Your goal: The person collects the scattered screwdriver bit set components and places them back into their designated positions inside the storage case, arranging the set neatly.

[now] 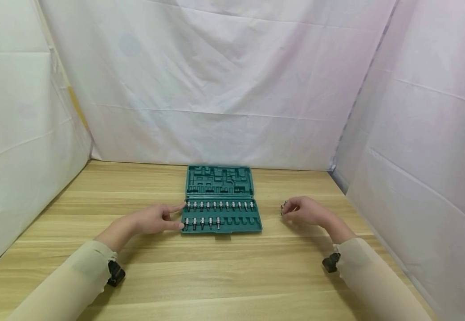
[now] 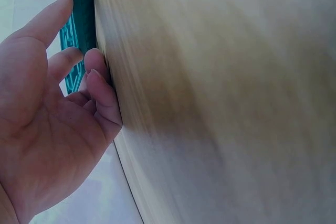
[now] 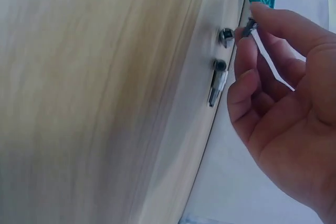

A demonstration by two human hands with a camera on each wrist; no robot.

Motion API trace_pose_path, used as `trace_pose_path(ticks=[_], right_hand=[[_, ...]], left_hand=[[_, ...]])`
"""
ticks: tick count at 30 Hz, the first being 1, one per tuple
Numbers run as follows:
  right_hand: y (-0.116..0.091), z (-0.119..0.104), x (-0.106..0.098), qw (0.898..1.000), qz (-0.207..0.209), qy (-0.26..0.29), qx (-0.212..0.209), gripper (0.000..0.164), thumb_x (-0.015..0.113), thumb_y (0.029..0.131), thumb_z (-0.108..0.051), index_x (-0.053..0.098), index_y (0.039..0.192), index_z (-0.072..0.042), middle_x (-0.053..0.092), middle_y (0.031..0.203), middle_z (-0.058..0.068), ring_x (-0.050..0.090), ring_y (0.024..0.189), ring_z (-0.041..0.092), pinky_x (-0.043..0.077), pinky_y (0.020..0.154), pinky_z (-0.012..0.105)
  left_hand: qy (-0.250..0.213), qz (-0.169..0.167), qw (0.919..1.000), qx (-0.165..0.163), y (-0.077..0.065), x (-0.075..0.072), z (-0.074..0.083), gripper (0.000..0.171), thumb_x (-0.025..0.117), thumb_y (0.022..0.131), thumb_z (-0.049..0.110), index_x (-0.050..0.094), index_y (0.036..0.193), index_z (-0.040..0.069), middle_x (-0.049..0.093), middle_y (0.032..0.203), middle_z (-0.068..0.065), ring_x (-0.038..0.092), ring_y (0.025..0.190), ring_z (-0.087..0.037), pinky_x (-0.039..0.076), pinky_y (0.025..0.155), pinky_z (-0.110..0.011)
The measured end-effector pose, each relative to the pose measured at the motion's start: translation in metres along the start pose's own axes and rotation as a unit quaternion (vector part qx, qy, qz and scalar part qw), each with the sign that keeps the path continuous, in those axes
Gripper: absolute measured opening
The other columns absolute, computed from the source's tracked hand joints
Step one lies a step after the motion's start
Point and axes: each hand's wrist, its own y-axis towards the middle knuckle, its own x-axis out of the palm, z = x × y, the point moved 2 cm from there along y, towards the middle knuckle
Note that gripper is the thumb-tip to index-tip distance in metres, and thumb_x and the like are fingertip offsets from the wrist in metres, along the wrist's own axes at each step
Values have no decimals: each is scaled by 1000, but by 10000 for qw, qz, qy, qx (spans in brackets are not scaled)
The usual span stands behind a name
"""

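A green plastic case [image 1: 222, 226] lies unfolded on the table, its moulded lid [image 1: 219, 178] at the back. Metal bit sockets [image 1: 214, 205] line its back row, and several more [image 1: 202, 223] stand in the left part of the front row, with bare recesses to their right. My left hand [image 1: 155, 219] touches the case's left edge with extended thumb and index finger, the other fingers bent in. Right of the case, my right hand [image 1: 303, 210] pinches a small bit socket [image 3: 249, 27] between thumb and fingertips. Two loose bit sockets [image 3: 218, 81] sit on the table beside that hand.
The wooden table [image 1: 216, 276] reaches back to a hanging white sheet [image 1: 224, 89]. White sheets also hang along the left and right sides. Each wrist wears a black device [image 1: 116, 273].
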Motion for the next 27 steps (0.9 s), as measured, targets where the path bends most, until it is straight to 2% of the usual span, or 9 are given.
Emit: trace_pose_path(ticks=[3, 7, 11, 15, 21, 27], right_hand=[[2, -5, 2, 9994, 21, 349, -29, 17, 76, 104, -26, 75, 115, -13, 74, 111, 4, 64, 98, 20, 54, 86, 37], [5, -16, 5, 9953, 13, 938, -244, 32, 72, 108, -27, 70, 134, -9, 75, 116, 11, 67, 99, 27, 57, 82, 40], [7, -25, 8, 9891, -36, 1394, -467, 43, 68, 111, -27, 64, 148, -6, 73, 122, 21, 70, 101, 35, 60, 87, 45], [7, -35, 10, 9831, -110, 1766, -479, 45, 67, 111, -27, 63, 150, -4, 71, 128, 29, 72, 105, 34, 63, 94, 48], [8, -48, 16, 9671, -352, 2458, -553, 48, 65, 111, -16, 56, 154, 3, 66, 134, 34, 75, 110, 27, 62, 104, 51], [14, -58, 26, 9576, -464, 2749, -732, 46, 65, 111, -12, 55, 151, 7, 64, 130, 33, 77, 108, 27, 62, 103, 51]], left_hand=[[-30, 5, 10000, -18, -1, 0, 0, 83, 75, 105, 44, 33, 174, 25, 45, 78, -1, 38, 69, -17, 37, 62, -30], [15, 21, 10000, -2, 0, 0, 0, 84, 75, 105, 44, 32, 174, 24, 46, 79, -1, 38, 68, -17, 37, 61, -30], [74, 45, 9999, -62, 1, 0, -1, 83, 75, 104, 46, 33, 174, 27, 48, 81, -2, 40, 70, -16, 38, 62, -29], [49, 32, 10000, -43, 0, 0, -1, 83, 75, 105, 45, 33, 174, 26, 48, 80, -1, 40, 69, -16, 38, 62, -30], [-3, 45, 10000, -4, 0, 0, 0, 82, 75, 105, 43, 34, 174, 26, 47, 79, -1, 40, 69, -17, 37, 61, -30], [20, 48, 10000, 24, 0, 0, 0, 82, 76, 105, 44, 35, 173, 26, 47, 78, -1, 40, 68, -17, 37, 60, -30]])
